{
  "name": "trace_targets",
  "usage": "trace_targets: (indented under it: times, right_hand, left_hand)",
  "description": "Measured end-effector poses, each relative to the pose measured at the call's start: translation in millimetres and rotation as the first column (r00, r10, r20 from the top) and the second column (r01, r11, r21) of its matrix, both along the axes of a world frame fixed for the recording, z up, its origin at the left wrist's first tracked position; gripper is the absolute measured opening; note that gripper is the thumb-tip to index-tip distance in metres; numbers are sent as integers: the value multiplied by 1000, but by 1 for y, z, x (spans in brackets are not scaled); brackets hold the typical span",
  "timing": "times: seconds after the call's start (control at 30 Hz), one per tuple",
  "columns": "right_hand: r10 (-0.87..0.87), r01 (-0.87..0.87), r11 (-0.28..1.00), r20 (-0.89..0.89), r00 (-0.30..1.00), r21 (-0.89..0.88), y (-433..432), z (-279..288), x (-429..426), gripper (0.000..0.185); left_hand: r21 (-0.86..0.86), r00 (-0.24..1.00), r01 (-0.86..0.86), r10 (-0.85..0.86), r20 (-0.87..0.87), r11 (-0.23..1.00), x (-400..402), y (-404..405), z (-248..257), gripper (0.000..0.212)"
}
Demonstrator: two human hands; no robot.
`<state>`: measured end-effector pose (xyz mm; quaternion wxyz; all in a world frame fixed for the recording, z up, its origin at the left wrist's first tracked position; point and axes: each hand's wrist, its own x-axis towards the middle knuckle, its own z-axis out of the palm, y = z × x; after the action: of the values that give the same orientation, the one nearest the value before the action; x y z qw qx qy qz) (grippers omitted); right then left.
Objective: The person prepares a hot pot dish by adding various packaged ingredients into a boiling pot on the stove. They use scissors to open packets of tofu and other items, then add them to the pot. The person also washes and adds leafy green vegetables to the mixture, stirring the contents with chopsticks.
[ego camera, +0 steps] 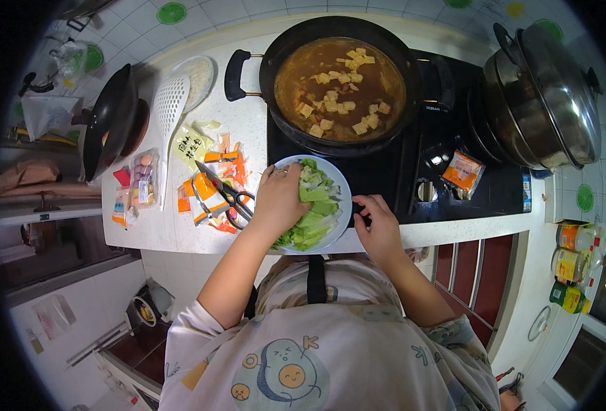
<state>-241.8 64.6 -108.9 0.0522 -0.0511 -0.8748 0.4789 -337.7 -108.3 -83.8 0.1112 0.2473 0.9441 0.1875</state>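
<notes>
A pale plate or shallow bowl point(345, 226) of green lettuce leaves point(321, 205) rests at the counter's front edge, partly over the cooktop. My left hand point(281, 201) is curled around lettuce at the left side, its fingertips partly hidden among the leaves. Close by the right rim is my right hand point(379, 223), holding nothing, fingers bent and apart; whether a fingertip touches the rim I cannot tell. Just behind stands a large black two-handled wok point(277, 115) on the cooktop. Tofu-like cubes point(339, 107) float in its reddish-brown broth point(295, 85).
Left of the plate, black-handled scissors point(226, 192) lie on opened packets point(205, 198). Farther left are a white slotted ladle point(172, 100), a clear plate point(200, 77), packaged food balls point(143, 177) and a black pan point(109, 123). A steel steamer pot point(544, 97) and an orange packet point(463, 173) are at right.
</notes>
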Motion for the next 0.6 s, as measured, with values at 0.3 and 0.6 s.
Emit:
trace_targets:
  times: [0.3,0.6]
  right_hand:
    - [-74,73,995,-15,997,-69,-11,2,2,29]
    - [-105,101,990,-30,994,-101,-13,5,5,25]
  left_hand:
    - [471,988,-100,33,149,876,7,-27,11,52]
    - [746,932,-276,-21,362,606,-14,-14,102,59]
